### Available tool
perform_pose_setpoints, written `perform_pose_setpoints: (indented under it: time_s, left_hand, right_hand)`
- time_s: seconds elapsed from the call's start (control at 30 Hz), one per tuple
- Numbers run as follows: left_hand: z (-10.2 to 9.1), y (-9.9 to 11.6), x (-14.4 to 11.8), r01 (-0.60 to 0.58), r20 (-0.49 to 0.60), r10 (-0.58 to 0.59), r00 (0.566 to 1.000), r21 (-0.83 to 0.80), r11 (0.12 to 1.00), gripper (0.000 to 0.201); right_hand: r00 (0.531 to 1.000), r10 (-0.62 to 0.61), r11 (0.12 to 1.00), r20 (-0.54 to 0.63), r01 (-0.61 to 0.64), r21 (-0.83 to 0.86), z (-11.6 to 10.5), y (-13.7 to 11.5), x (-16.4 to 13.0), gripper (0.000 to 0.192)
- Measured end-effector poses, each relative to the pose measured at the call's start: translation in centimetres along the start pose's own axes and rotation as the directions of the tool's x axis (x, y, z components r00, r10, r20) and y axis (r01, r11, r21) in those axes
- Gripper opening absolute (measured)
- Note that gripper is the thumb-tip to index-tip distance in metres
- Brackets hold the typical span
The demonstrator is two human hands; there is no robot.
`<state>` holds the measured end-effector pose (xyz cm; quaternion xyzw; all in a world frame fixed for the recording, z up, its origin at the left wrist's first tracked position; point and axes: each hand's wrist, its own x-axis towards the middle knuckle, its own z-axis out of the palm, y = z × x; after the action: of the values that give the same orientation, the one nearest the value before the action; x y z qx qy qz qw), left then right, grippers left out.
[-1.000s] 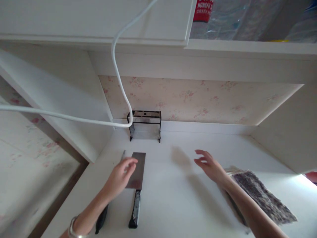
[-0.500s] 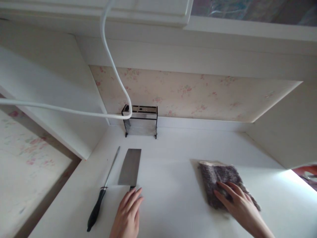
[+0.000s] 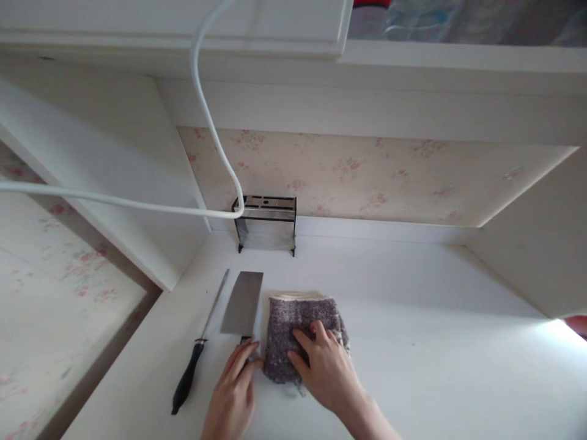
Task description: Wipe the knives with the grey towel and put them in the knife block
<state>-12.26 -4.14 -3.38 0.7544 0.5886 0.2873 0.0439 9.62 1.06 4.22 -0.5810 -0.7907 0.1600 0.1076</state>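
Observation:
A folded grey-brown cloth (image 3: 287, 333) lies flat on the white surface just right of a cleaver (image 3: 244, 302). My right hand (image 3: 325, 366) presses down on the cloth, its fingers bent into the fabric. The cleaver's blade points away from me, and its dark handle is mostly hidden under my left hand (image 3: 232, 388). That hand rests with its fingers stretched over the handle, thumb tip close to the cloth's left edge. Left of the cleaver lies a sharpening steel (image 3: 198, 348) with a black handle.
A metal and black knife rack (image 3: 266, 223) stands against the back by the floral wallpaper. In front of it a white cable (image 3: 215, 131) hangs in a bend. White side panels and an overhead cabinet (image 3: 174, 24) enclose the work surface (image 3: 413, 293).
My right hand has slid the cloth leftward across the surface, up beside the cleaver. My left hand stays at the cleaver's handle. The view has shifted slightly.

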Motion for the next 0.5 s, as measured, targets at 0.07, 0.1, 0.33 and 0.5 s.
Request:
perform_pose_setpoints:
  time_s: [0.07,0.1,0.33,0.5]
  left_hand:
    - [-0.2,-0.5,0.0,0.002,-0.014,-0.003,1.000,-0.004,1.000,0.036]
    - [-0.3,-0.7,0.0,0.007,-0.017,-0.007,1.000,-0.004,1.000,0.035]
    - [-1.0,-1.0,0.4,0.002,-0.028,-0.002,1.000,-0.002,1.000,0.030]
    - [-2.0,0.3,1.3,-0.015,-0.078,0.015,0.997,0.003,1.000,0.021]
  right_hand:
    - [1.000,-0.013,0.999,0.015,0.013,0.030,0.2,-0.8,0.2,0.035]
    - [1.000,-0.017,0.999,0.020,0.016,0.045,0.2,-1.0,0.2,0.035]
    - [0.997,-0.047,0.973,-0.055,0.058,0.223,-1.2,0.4,0.3,0.031]
    - [0.959,0.107,0.969,-0.261,-0.042,0.242,-1.4,4.2,-0.1,0.036]
